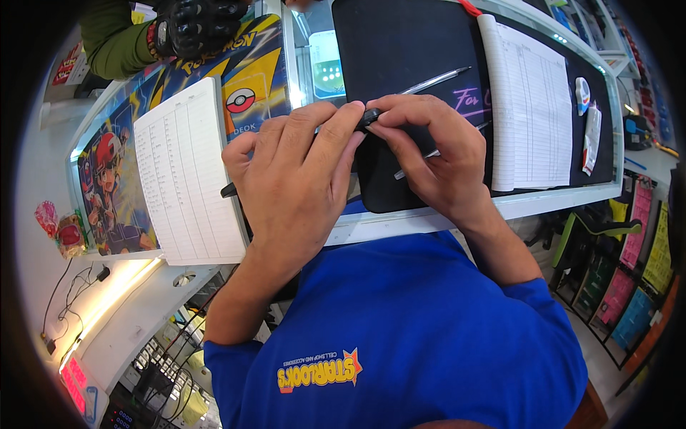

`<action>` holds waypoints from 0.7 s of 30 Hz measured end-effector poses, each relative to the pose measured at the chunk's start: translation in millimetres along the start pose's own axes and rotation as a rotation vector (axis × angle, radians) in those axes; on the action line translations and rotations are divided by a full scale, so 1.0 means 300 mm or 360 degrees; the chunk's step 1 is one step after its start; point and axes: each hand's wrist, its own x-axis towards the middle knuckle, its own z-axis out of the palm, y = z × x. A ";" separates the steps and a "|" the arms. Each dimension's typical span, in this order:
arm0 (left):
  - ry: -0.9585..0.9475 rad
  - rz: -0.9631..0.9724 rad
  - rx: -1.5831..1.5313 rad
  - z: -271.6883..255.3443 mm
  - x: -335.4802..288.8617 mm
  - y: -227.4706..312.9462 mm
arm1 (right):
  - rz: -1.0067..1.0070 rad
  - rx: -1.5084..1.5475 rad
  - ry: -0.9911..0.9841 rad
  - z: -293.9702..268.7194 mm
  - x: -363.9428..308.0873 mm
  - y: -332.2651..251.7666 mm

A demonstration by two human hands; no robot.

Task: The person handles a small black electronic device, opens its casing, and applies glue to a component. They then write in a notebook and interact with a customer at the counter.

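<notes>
Between my two hands, over the counter, is a small black piece (369, 118), pinched at the fingertips. My left hand (289, 168) is closed on its left side, back of the hand upward. My right hand (439, 146) grips the other side between thumb and forefinger. A dark rounded tip (229, 190) juts out beside the left hand's outer edge; whether it joins the black piece is hidden. Beyond the right hand, a clear pen (437, 81) lies on the black mat (400, 36). Part of another slim pen-like thing (399, 174) shows below the right hand's fingers.
An open lined notebook (182, 171) rests on a colourful cartoon mat (118, 189) at left. Another notebook (532, 107) lies right, beside a correction-tape dispenser (583, 95) and white tube (591, 139). A co-worker's black-gloved hand (200, 30) is at far left.
</notes>
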 end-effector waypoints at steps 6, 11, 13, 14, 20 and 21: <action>0.0011 -0.0077 -0.0004 0.005 -0.011 0.017 | -0.0057 -0.0013 0.0027 0.004 0.002 0.009; 0.0051 -0.0101 -0.0025 0.021 -0.024 0.023 | -0.0091 -0.0048 0.0029 0.003 0.002 0.011; 0.0051 -0.0123 -0.0030 0.018 -0.023 0.032 | -0.0059 -0.0082 -0.0057 -0.012 0.003 -0.002; 0.0051 -0.0134 -0.0033 0.017 -0.023 0.035 | -0.0044 -0.0098 -0.0100 -0.016 0.003 -0.007; 0.0166 -0.0121 -0.0058 0.051 -0.039 0.026 | -0.0118 -0.0100 0.0016 0.001 -0.001 0.010; 0.0167 -0.0120 -0.0052 0.053 -0.040 0.026 | -0.0126 -0.0105 0.0016 0.001 -0.001 0.011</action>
